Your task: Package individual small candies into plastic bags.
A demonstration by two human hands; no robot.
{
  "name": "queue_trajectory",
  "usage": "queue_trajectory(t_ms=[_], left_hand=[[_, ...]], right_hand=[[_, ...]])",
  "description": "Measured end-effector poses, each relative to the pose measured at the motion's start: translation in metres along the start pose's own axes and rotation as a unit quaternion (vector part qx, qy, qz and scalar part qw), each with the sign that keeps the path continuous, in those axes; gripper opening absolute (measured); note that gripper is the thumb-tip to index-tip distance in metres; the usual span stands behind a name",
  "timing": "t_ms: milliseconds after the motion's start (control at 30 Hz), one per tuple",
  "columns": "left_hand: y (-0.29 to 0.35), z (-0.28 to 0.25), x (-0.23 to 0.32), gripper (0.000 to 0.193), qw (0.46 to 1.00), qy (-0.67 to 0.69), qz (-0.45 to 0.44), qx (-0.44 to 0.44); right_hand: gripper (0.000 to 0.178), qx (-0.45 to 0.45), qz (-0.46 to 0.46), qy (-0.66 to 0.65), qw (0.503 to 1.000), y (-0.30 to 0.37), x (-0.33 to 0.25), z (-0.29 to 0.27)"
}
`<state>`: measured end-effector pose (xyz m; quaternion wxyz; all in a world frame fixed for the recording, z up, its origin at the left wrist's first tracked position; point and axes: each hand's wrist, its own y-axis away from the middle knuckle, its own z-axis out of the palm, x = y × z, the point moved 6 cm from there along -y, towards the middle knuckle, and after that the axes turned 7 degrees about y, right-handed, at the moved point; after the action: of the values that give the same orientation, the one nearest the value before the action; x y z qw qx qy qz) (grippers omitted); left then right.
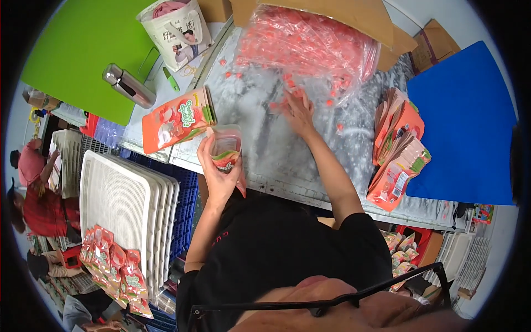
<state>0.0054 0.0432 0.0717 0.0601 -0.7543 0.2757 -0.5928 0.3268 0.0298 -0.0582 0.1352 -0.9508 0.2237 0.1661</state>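
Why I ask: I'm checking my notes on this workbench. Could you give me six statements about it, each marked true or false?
1. The left hand holds an open pouch. True.
2. The tray stack is black. False: it is white.
3. The right hand is at the small red pieces. True.
4. The blue panel stands on the person's left. False: it is on the right.
5. The metal flask is in the left hand. False: it is apart from both hands.
6. Pouch bundles lie on the right side of the bench. True.
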Motion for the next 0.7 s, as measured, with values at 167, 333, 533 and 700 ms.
queue_trajectory(t_ms=[167,333,533,700], left_hand=[[0.004,-0.01,-0.004,0.082,1.0,-0.013,-0.006,0.005],[0.007,-0.017,-0.007,0.081,1.0,-0.01,-0.024,0.008],[0.009,-0.023,-0.008,0.081,0.999,-0.027,-0.022,0.015],[0.012,-0.023,-0.008,0.081,0.999,-0.021,-0.023,0.009]], right_hand=[[0.058,0.0,0.005,-0.043,0.999,0.022,0.027,-0.002],[0.056,0.051,0.124,-0.315,0.939,0.044,0.065,-0.037],[0.061,0.101,0.018,0.056,0.993,0.066,0.012,-0.037],[0.061,0.095,-0.052,0.075,0.991,0.049,-0.016,-0.021]])
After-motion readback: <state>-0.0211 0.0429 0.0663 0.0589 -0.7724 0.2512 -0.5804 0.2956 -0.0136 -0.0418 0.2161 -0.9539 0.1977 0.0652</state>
